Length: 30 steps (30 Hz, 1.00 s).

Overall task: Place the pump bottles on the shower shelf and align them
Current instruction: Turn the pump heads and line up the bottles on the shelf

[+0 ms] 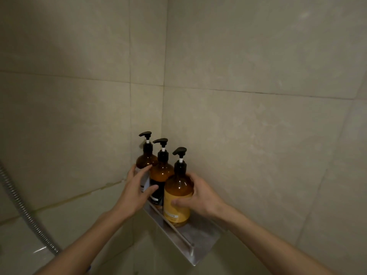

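Note:
Three amber pump bottles with black pumps stand in a row on the metal shower shelf [195, 238], which is fixed in the wall corner. The white-label bottle [145, 159] is nearest the corner, the black-label bottle [161, 173] stands in the middle, and the yellow-label bottle [177, 197] is nearest me. All pump spouts point left. My left hand [135, 192] rests with spread fingers against the white-label and black-label bottles. My right hand [200, 196] wraps around the yellow-label bottle from the right, thumb across its front.
Beige tiled walls meet in a corner behind the bottles. A metal shower hose [23, 211] runs down the left wall. The shelf has a thin front rail [178, 233] and bare surface toward its right end.

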Motion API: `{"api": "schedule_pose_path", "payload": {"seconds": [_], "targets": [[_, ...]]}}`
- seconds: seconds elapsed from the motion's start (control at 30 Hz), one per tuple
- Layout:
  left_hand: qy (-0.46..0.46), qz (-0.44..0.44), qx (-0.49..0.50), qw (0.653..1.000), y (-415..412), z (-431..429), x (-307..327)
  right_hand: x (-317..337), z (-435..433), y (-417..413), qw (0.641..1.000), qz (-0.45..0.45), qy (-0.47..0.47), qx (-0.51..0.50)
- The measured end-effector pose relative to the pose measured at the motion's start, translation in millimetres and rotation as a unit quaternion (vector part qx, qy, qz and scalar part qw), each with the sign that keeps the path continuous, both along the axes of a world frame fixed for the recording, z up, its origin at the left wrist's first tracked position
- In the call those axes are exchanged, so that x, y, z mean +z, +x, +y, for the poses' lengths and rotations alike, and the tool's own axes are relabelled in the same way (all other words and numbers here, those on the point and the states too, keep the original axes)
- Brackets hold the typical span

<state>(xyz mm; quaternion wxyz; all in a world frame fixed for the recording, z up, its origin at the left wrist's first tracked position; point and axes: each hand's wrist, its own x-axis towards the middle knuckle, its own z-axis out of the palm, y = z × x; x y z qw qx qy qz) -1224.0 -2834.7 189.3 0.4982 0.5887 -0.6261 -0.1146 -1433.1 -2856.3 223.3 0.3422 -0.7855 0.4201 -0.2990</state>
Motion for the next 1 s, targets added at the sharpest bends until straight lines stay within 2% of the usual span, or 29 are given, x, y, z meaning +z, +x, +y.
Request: {"api": "schedule_pose_path", "payload": {"seconds": [0.53,0.73,1.0], "targets": [[0.014,0.0,-0.014,1.0,2,1,-3,3,7,0,1.0,0.018,-0.008,0.008],[0.022,-0.023,-0.009,0.999,8,5,1,14,15,4,1.0,-0.025,-0.003,-0.011],[0.041,-0.051,-0.045,0.997,9,11,11,14,24,10,0.999,-0.019,-0.013,-0.036]]}}
